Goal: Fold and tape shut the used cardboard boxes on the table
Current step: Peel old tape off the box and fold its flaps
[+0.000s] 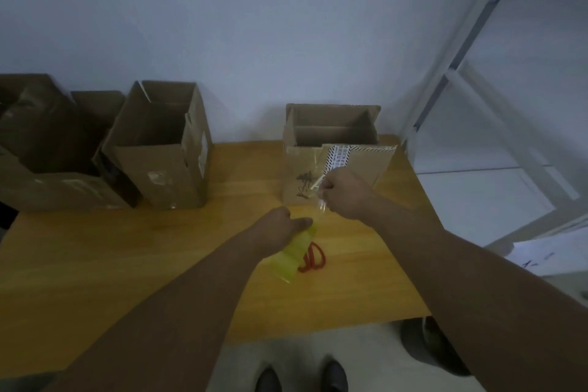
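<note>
My left hand (280, 227) grips a yellow roll of clear tape (294, 256) above the wooden table (127, 248). My right hand (345, 196) pinches the free end of the tape strip (322, 205), drawn a short way from the roll. Just behind both hands stands a small open cardboard box (334, 149) with a striped label and a front flap hanging down. Farther left, a taller open box (162, 149) stands with its flaps up, and a large dark open box (47, 149) sits at the far left.
Red-handled scissors (313, 259) lie on the table under the tape roll. A white wall runs behind the boxes. The table's right edge is near a white metal frame (461, 89). Papers (550, 251) lie lower right; shoes and floor show below the front edge.
</note>
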